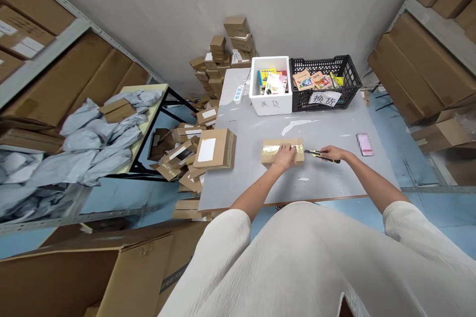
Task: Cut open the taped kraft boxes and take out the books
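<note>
from where i stand, a small oblong box [270, 159] of plain brown cardboard lies near the middle of the grey table [253, 185], shiny, crinkled yellowish tape [272, 149] running along its top. the person's left hand [284, 156] rests on it, fingers slightly apart and bent over the tape; how hard they press, i cannot tell. the right hand [332, 152] has its fingers closed around a slim black-and-yellow knife [314, 153], its tip right at the box's right end; whether it touches, i cannot tell.

the tabletop is smooth but scuffed, with ragged pale patches. to the left sits a bigger, squarer carton [228, 151] bearing a white label [206, 150], too small to read. over on the right lies a pinkish slip [365, 144], its face blurred out.

at the back, a thick-walled white foam bin [271, 105] stands beside a black plastic crate [351, 90] of open lattice, both holding bright-covered books. the paper sign [325, 99] on the crate reads 换货 in handwritten black strokes; the bin carries similar handwriting, ending in 货. off to the left, soft, wrinkled grey bags [87, 138] are heaped up.
</note>
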Demonstrator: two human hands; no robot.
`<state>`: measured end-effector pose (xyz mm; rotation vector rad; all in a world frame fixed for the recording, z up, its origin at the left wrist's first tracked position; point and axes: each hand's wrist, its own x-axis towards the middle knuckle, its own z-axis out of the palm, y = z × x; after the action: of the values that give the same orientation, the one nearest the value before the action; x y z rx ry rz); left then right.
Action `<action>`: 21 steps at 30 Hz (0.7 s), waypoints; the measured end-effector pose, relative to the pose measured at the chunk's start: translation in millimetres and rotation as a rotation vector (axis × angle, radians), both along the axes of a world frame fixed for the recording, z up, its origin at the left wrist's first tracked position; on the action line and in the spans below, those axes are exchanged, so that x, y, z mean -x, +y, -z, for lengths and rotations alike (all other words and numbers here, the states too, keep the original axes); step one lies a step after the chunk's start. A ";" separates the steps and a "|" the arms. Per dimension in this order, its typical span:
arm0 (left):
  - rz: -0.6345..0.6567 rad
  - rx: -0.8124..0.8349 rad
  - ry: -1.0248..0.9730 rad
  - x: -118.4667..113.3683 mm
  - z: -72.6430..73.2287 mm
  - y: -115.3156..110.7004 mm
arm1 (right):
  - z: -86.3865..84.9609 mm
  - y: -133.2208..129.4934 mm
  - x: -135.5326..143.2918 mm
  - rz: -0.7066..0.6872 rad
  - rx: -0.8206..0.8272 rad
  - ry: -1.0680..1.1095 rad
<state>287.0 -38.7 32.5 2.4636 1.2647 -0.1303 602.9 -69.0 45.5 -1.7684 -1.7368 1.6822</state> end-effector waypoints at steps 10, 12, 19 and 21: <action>-0.170 -0.060 -0.051 -7.1 -1.9 15.6 | -10.7 -11.3 4.6 0.102 -0.183 0.004; -0.175 -0.061 -0.040 -9.7 0.7 19.1 | -11.6 -14.7 8.9 0.043 -0.280 -0.093; -0.163 0.026 0.012 -19.5 -2.6 33.8 | -8.6 -20.2 21.7 -0.174 -0.465 -0.368; -0.172 0.035 0.024 -20.0 -5.4 37.7 | -8.3 -19.1 23.1 -0.200 -0.486 -0.393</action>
<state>307.0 -1.0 37.9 2.3179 1.4652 -0.1365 579.8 -88.1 53.9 -1.8080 -2.3033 0.8738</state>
